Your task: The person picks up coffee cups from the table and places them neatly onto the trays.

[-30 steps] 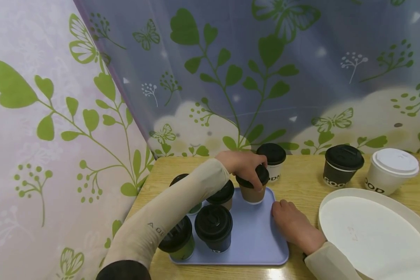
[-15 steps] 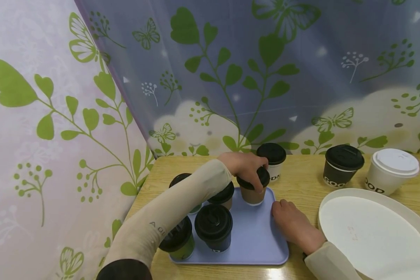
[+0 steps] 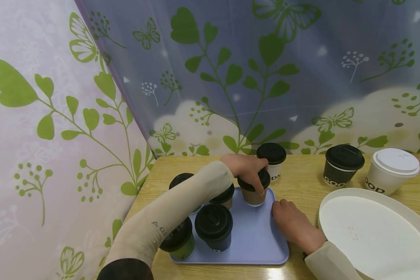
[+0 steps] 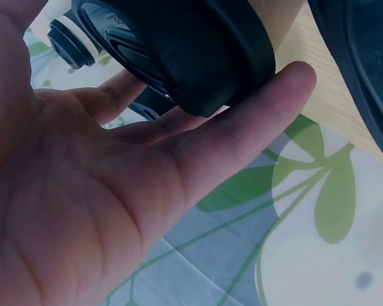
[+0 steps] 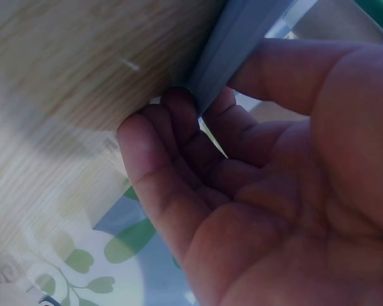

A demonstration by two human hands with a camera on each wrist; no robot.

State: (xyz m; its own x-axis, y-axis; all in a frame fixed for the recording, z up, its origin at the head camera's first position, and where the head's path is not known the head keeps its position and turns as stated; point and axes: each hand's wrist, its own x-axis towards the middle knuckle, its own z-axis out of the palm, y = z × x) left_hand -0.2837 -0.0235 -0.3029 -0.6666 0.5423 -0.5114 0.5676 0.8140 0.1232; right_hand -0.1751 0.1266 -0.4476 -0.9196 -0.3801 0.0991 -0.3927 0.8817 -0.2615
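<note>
My left hand (image 3: 246, 169) reaches across the tray and holds a brown paper coffee cup (image 3: 253, 196) by its black lid (image 4: 198, 51). That cup stands upright at the far right corner of the lavender tray (image 3: 255, 233); whether its base touches the tray I cannot tell. The right hand (image 3: 295, 223) grips the tray's right edge, with curled fingers and thumb about the rim (image 5: 233, 51) in the right wrist view. Also on the tray are a dark blue cup (image 3: 215, 229), a green cup (image 3: 178, 241) and, partly hidden by the left sleeve, two more black-lidded cups.
Behind the tray stands a white cup with a black lid (image 3: 271, 157). Further right are a black cup (image 3: 343, 165) and a white cup with a white lid (image 3: 390, 171). A round white tray (image 3: 381, 233) lies right of my right hand. A patterned curtain backs the table.
My left hand and the brown cup have shifted very slightly right and toward me. The right hand and the other cups stay put.
</note>
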